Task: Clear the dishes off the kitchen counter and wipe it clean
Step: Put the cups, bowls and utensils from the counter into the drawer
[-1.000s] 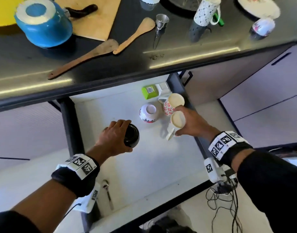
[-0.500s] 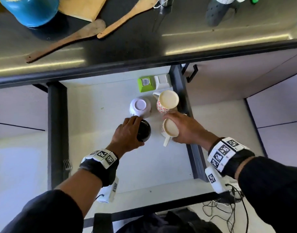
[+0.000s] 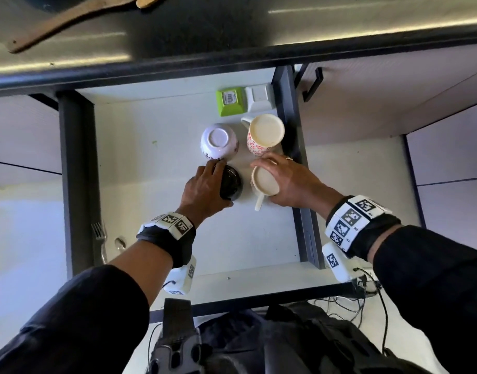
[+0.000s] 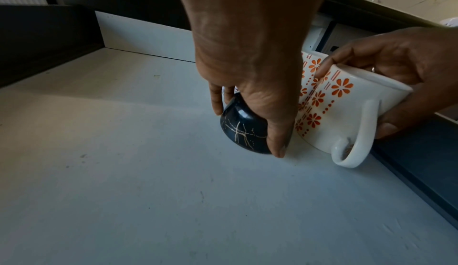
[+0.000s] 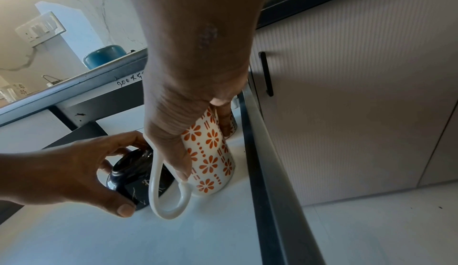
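An open white drawer (image 3: 156,190) sits under the dark counter (image 3: 232,31). My left hand (image 3: 205,186) grips a small dark cup (image 3: 232,183) with thin pale lines (image 4: 244,132), tilted, low on the drawer floor. My right hand (image 3: 288,182) holds a white mug with orange flowers (image 3: 264,180) by its rim, handle (image 5: 158,181) towards me, base on the drawer floor (image 5: 210,163). Just behind stand a second flowered mug (image 3: 264,134) and an upturned white bowl (image 3: 218,141).
A green box (image 3: 230,100) and a white box (image 3: 259,98) lie at the drawer's back right. A fork (image 3: 99,236) and a spoon (image 3: 120,242) lie left of the drawer's dark side wall (image 3: 76,184). Wooden spatulas (image 3: 70,21) rest on the counter.
Both hands moved down and further back into the drawer, bringing the dark cup and the flowered mug close behind the bowl and the other mug. My view tipped down.
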A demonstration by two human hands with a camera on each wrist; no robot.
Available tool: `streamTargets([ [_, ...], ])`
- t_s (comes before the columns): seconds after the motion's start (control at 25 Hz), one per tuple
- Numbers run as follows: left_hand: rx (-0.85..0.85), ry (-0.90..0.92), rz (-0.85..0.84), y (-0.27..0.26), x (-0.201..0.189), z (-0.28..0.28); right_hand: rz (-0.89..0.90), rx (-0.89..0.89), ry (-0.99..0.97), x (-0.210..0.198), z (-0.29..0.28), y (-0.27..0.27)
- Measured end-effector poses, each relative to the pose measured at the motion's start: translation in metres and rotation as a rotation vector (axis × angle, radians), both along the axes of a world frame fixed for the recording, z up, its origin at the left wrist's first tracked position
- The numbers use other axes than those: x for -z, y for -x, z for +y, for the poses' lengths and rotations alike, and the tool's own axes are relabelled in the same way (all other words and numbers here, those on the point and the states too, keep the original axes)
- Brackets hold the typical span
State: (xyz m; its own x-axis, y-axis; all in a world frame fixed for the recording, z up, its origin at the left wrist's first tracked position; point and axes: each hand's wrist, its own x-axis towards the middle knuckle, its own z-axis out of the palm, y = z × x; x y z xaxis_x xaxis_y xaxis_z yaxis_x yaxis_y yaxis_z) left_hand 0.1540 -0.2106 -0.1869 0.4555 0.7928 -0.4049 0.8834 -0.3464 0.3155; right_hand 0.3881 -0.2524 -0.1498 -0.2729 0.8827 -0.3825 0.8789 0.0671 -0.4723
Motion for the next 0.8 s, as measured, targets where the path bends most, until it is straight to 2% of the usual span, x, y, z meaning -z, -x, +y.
streamTargets([
  [0.16, -0.001, -0.018, 0.001, 0.001, 0.005, -0.004, -0.004, -0.033, -0.006, 0.001, 0.002, 0.001],
  [0.32, -0.02, -0.012, -0.024, 0.001, 0.007, -0.006, -0.086, -0.061, -0.032, 0.0, 0.005, 0.001],
  [0.56, -0.035, 0.007, -0.04, -0.001, 0.009, -0.008, -0.136, 0.167, -0.096, -0.004, -0.006, 0.0],
  [0.8, -0.061, 0.037, -0.054, -0.003, 0.009, -0.005, -0.154, 0.198, -0.106, -0.002, -0.009, 0.006],
])
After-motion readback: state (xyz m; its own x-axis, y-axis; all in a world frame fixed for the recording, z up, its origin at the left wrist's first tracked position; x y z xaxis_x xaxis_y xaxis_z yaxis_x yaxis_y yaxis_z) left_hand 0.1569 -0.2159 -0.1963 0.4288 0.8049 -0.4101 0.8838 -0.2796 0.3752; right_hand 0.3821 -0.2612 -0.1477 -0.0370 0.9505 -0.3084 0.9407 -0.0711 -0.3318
